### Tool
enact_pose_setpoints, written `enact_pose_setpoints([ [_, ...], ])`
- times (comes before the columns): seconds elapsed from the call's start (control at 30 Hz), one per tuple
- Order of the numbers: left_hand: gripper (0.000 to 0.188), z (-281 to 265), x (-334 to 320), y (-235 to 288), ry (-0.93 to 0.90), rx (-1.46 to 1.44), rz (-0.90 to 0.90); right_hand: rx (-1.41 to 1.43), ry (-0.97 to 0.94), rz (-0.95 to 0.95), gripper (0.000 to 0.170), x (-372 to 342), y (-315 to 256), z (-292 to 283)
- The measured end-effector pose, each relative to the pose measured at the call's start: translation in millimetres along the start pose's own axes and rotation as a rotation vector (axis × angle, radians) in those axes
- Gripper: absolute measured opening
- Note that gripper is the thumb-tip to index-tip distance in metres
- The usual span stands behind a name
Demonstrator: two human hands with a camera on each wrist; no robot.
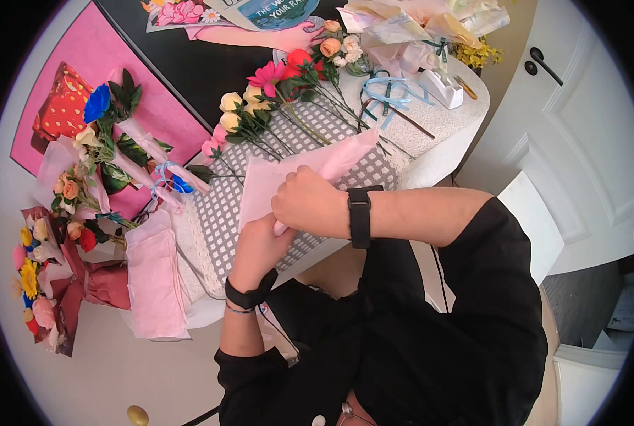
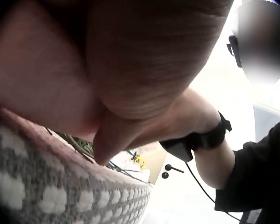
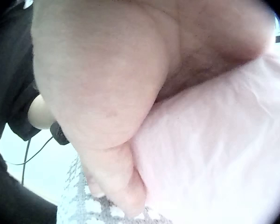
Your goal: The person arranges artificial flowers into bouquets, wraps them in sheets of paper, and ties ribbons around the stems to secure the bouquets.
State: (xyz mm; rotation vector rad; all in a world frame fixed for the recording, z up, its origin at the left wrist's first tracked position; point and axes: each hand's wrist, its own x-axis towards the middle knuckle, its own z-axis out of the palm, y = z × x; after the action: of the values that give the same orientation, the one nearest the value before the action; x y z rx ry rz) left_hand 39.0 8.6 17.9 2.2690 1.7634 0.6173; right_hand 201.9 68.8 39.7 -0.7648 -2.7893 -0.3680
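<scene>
A sheet of pink wrapping paper [image 1: 260,181] lies over the grey-and-white patterned cloth, its right side folded into a long narrow roll. My right hand [image 1: 310,202] grips that roll near its close end, fingers curled over it; the right wrist view shows the thumb [image 3: 130,191] against the pale paper [image 3: 224,144]. Just left of it, my left hand [image 1: 263,245] pinches the paper's near edge, its fingertips beside the right hand. In the left wrist view the left hand [image 2: 144,60] fills the top and hides most of the paper.
Artificial flowers, including cream roses [image 1: 232,103] and a magenta bloom [image 1: 266,78], lie beyond the paper. A tape dispenser [image 1: 442,89] and blue ribbon [image 1: 388,92] sit at the back right. Stacked pink sheets [image 1: 157,277] and wrapped bouquets [image 1: 47,284] stand left.
</scene>
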Motion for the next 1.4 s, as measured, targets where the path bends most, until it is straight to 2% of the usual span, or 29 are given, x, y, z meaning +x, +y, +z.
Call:
enact_pose_setpoints([
  [0.07,0.025,-7,1,7,-0.035,-0.044,0.018,0.138,0.023,-0.037,0.009,-2,4,0],
  [0.1,0.024,-7,1,13,0.092,0.040,0.040,0.139,0.022,-0.031,0.009,-1,8,-5],
  [0.13,0.024,-7,2,17,0.222,0.124,0.064,0.207,-0.067,-0.058,0.009,2,13,-11],
  [0.17,0.024,-5,2,18,0.220,0.125,0.069,0.273,-0.154,-0.086,0.010,3,17,-15],
  [0.27,0.024,4,2,10,0.201,0.030,0.094,0.281,-0.076,-0.110,0.010,0,19,-11],
  [0.33,0.025,3,5,2,0.011,-0.045,0.033,0.214,-0.043,-0.067,0.011,0,8,-5],
  [0.43,0.025,-5,4,5,-0.053,-0.015,0.025,0.176,-0.025,-0.043,0.010,-1,8,-4],
  [0.47,0.025,-5,2,10,-0.056,-0.016,0.025,0.210,-0.039,-0.062,0.010,-1,9,-3],
  [0.5,0.025,-3,1,16,0.056,0.042,0.061,0.212,-0.040,-0.060,0.010,0,12,-9],
  [0.53,0.026,-2,0,19,0.170,0.101,0.097,0.260,-0.154,-0.084,0.010,1,18,-19],
  [0.57,0.026,-1,0,19,0.171,0.102,0.097,0.306,-0.267,-0.108,0.010,3,21,-25],
  [0.6,0.026,1,0,17,0.139,0.083,0.081,0.305,-0.267,-0.109,0.010,2,19,-22],
  [0.67,0.027,1,1,11,0.109,0.062,0.059,0.134,-0.005,-0.098,0.010,-3,12,-8],
  [0.73,0.029,-5,5,2,-0.084,-0.037,-0.027,0.106,0.033,-0.093,0.011,-1,5,-2],
  [0.77,0.029,-5,4,4,-0.082,-0.038,-0.026,0.075,0.074,-0.084,0.012,0,4,0],
  [0.8,0.028,-7,3,8,0.030,0.007,0.013,0.073,0.074,-0.083,0.012,0,6,-6],
  [0.83,0.028,-7,2,12,0.141,0.053,0.054,0.138,-0.008,-0.087,0.011,-1,10,-12],
  [0.97,0.028,0,2,21,0.204,0.183,0.023,0.302,-0.228,-0.111,0.010,4,25,-24],
  [1.0,0.028,2,3,17,0.135,0.120,0.015,0.303,-0.226,-0.111,0.010,2,22,-21],
  [1.07,0.028,2,5,6,0.068,0.057,0.005,0.150,0.003,-0.069,0.013,-4,9,-12],
  [1.13,0.028,-3,9,-2,-0.158,-0.121,-0.003,0.147,-0.013,-0.066,0.012,-4,2,-10],
  [1.17,0.028,-3,8,0,-0.162,-0.120,-0.001,0.143,-0.029,-0.060,0.012,-4,2,-10],
  [1.23,0.028,-4,6,10,0.089,-0.004,0.072,0.186,-0.031,-0.080,0.010,-6,10,-16],
  [1.27,0.028,-1,5,14,0.086,-0.003,0.074,0.231,-0.036,-0.110,0.008,-6,14,-20],
  [1.33,0.029,1,4,18,0.236,0.070,0.056,0.213,-0.040,-0.108,0.008,-7,17,-26],
  [1.37,0.029,0,5,18,0.237,0.071,0.054,0.194,-0.046,-0.110,0.007,-7,18,-27],
  [1.4,0.031,-3,7,17,0.125,-0.029,0.024,0.194,-0.047,-0.116,0.007,-7,15,-25],
])
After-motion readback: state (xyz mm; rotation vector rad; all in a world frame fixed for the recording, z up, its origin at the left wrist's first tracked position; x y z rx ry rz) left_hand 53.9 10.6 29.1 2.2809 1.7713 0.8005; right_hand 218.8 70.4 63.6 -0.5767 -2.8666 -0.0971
